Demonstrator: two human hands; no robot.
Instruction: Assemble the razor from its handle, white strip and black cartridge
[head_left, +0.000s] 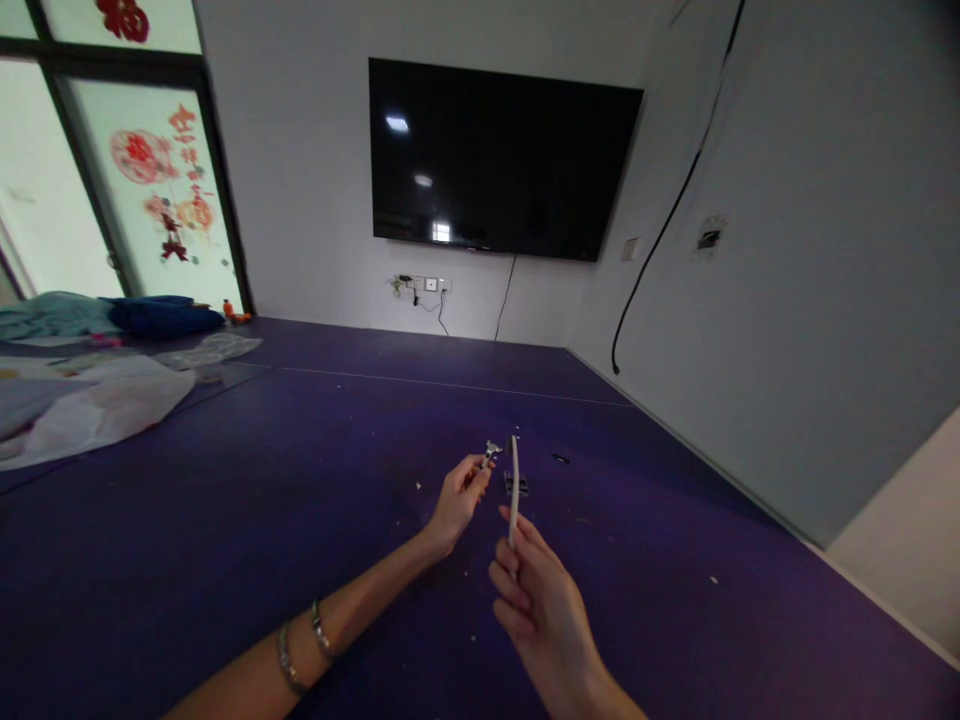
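Observation:
My left hand (459, 500) reaches in from the lower left and pinches a small silver razor (491, 451) whose T-shaped head points up. Just to its right, my right hand (536, 600) grips a pale toothbrush (515, 490) by the lower handle. The toothbrush stands nearly upright, its dark bristles turned left toward the razor head; a narrow gap seems to lie between them. Behind the toothbrush, a small dark piece with cells (523, 487) lies on the purple surface. A short black stick (560, 458) lies farther right.
The wide purple surface (225, 560) carries scattered white crumbs. At the left lie a white plastic sheet (112, 405) and folded dark blue cloth (169, 315). A black cable (664, 230) hangs down the right wall. A television (502, 160) is mounted on the back wall.

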